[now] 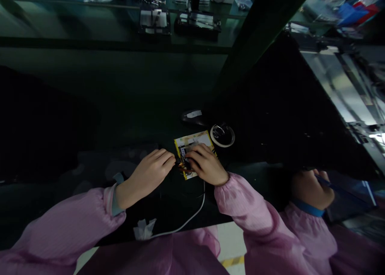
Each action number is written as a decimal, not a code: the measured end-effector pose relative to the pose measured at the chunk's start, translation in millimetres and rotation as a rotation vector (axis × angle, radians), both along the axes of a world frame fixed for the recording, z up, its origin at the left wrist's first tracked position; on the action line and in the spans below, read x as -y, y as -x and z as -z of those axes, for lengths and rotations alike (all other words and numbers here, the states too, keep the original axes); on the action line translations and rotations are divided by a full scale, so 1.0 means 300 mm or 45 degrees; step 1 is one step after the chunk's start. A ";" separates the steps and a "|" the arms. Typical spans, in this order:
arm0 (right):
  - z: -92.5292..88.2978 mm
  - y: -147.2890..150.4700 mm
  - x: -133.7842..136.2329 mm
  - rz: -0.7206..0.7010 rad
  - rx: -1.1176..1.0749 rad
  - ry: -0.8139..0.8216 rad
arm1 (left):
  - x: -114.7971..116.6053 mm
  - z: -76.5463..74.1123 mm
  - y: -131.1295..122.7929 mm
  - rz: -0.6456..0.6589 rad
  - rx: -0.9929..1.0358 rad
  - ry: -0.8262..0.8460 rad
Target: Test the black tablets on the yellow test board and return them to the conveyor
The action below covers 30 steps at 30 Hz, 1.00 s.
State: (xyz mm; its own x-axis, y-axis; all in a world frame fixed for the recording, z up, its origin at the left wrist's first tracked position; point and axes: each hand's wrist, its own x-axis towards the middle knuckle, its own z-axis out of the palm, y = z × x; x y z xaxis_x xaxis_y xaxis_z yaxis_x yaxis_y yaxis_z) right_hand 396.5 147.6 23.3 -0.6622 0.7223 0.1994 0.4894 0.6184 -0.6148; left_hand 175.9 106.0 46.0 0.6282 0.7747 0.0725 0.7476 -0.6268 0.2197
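A flat rectangular piece with yellow edges and a pale face (197,138) lies on the dark bench in front of me; small dark and orange-brown parts show on it. My left hand (153,170) is at its left edge, thumb and fingers pinched together around something small and dark at the tips. Over the right half of the piece lies my right hand (206,164), its fingers bent and closed on a part that they largely hide. A white cable (195,215) runs from beneath my right hand towards the bench's front edge.
A black computer mouse (192,116) with a white label and a pale ring (214,142), like a tape roll, lie behind the piece. White tape (144,229) is at the front edge. At right, another person's hand (313,189) holds a thin blue tool. Trays (155,20) stand on the shelf.
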 end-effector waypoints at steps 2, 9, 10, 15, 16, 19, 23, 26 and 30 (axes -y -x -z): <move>-0.003 0.001 0.000 -0.006 0.004 -0.003 | 0.000 -0.001 0.000 0.005 -0.002 -0.002; -0.025 -0.005 0.006 -0.109 -0.020 -0.070 | -0.001 -0.002 -0.005 -0.003 -0.021 0.014; -0.028 -0.007 0.007 -0.139 -0.025 -0.073 | 0.000 -0.002 -0.007 -0.001 -0.020 0.014; -0.022 -0.012 0.015 -0.170 -0.007 -0.097 | 0.004 0.000 -0.007 -0.026 0.022 -0.018; -0.019 -0.012 0.016 -0.159 0.002 -0.105 | 0.004 0.000 -0.007 -0.031 0.030 -0.023; -0.015 -0.011 0.019 -0.129 0.023 -0.137 | 0.006 0.000 -0.008 -0.022 0.029 -0.018; -0.019 -0.012 0.020 -0.129 0.040 -0.146 | 0.009 0.001 -0.015 -0.013 0.028 -0.007; -0.021 -0.015 0.017 -0.147 0.036 -0.119 | 0.009 0.006 -0.018 -0.014 0.033 0.004; -0.018 -0.018 0.009 -0.172 0.028 -0.082 | 0.010 0.010 -0.016 -0.022 0.034 0.043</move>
